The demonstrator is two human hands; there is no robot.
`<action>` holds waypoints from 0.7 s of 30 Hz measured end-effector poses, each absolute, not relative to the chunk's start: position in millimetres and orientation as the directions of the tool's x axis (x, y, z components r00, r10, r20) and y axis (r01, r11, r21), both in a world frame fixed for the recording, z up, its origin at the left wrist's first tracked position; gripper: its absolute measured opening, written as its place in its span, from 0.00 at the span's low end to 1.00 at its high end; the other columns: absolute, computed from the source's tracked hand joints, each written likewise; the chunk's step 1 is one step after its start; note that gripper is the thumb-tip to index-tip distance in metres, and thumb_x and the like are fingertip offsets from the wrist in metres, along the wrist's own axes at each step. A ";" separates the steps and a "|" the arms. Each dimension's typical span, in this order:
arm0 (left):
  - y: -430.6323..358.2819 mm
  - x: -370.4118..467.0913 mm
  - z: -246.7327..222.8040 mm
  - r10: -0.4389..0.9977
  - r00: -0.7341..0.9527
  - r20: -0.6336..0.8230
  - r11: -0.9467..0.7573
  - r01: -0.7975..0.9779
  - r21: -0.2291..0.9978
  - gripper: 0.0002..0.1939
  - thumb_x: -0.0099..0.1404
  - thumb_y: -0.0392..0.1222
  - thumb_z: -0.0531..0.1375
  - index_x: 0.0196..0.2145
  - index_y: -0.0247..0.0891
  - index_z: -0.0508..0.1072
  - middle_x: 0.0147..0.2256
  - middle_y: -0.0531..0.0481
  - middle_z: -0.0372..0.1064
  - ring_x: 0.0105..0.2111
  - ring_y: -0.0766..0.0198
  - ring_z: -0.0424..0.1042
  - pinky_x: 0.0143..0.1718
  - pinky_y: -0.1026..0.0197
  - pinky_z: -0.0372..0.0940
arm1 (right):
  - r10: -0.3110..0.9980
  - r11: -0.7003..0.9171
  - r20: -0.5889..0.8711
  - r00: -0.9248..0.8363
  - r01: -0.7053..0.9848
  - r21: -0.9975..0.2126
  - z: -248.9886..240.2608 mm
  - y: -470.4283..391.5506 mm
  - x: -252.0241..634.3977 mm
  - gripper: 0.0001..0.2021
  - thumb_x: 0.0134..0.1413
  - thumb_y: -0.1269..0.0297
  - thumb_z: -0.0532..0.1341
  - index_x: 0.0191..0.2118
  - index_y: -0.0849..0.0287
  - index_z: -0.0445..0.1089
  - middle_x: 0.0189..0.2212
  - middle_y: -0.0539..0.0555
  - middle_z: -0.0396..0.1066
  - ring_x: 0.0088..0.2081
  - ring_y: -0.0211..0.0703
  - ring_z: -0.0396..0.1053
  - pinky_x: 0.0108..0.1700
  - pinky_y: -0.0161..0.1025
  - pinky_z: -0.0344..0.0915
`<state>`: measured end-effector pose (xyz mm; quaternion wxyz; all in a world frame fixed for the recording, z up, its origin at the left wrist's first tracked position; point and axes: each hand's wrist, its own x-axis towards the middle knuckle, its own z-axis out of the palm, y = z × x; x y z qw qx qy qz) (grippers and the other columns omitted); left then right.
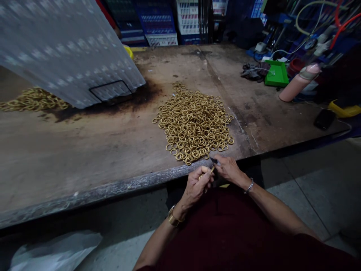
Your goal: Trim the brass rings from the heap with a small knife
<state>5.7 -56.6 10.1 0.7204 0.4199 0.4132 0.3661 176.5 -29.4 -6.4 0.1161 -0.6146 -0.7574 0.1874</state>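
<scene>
A heap of brass-coloured rings (197,124) lies on the worktop close to its front edge. At that edge my left hand (197,183) is closed, pinching a brass ring (200,177) between thumb and fingers. My right hand (229,169) meets it from the other side, wrapped round a small tool with a dark, flat, blade-like end (214,160). The tool's exact kind is hard to make out, and its handle is hidden in the palm. Both hands are close together, just below the heap.
The wooden worktop (98,146) has a worn, wrapped front edge. A large grey corrugated panel (76,52) stands at the left, beside more rings (34,99). On the right are a green tray (276,73), a pinkish bottle (299,82) and a black phone-like object (324,119). Crates (187,19) stand behind.
</scene>
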 end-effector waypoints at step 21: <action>-49.5 18.8 -25.2 0.733 0.614 -0.293 0.356 0.021 0.934 0.11 0.55 0.41 0.61 0.35 0.35 0.75 0.33 0.46 0.72 0.34 0.60 0.70 0.33 0.64 0.64 | 0.994 -0.047 -0.110 0.017 0.961 -0.272 1.0 -0.8 150.9 0.10 0.56 0.65 0.52 0.42 0.58 0.67 0.34 0.58 0.74 0.34 0.46 0.71 0.33 0.37 0.55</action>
